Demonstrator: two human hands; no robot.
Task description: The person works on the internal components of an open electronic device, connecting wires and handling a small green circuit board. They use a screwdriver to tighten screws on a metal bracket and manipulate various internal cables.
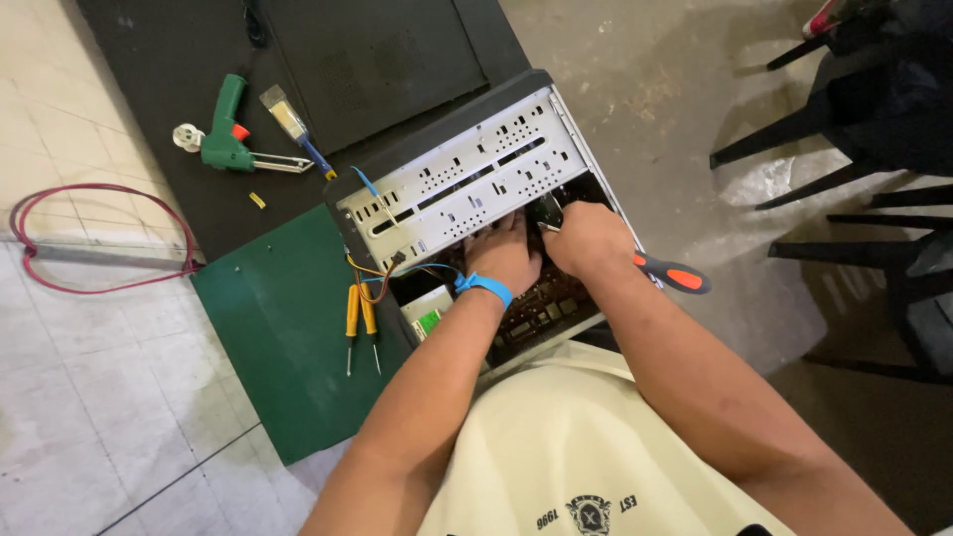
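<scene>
- Right hand closed around a screwdriver with black-and-orange handle; handle juts out past the right wall of the open computer case; tip hidden under the hand.
- Left hand, blue wristband, reaches into the case beside the right hand; fingers tucked under the perforated drive cage, so grip cannot be told.
- Case interior: circuit board partly covered by both forearms; loose blue and orange wires at its left wall.
- Green mat just left of case: two yellow-handled screwdrivers near its right edge.
- Black panel behind: green glue gun, small brush.
- Red cable on tiled floor at left; dark chair legs at right, cut off.
</scene>
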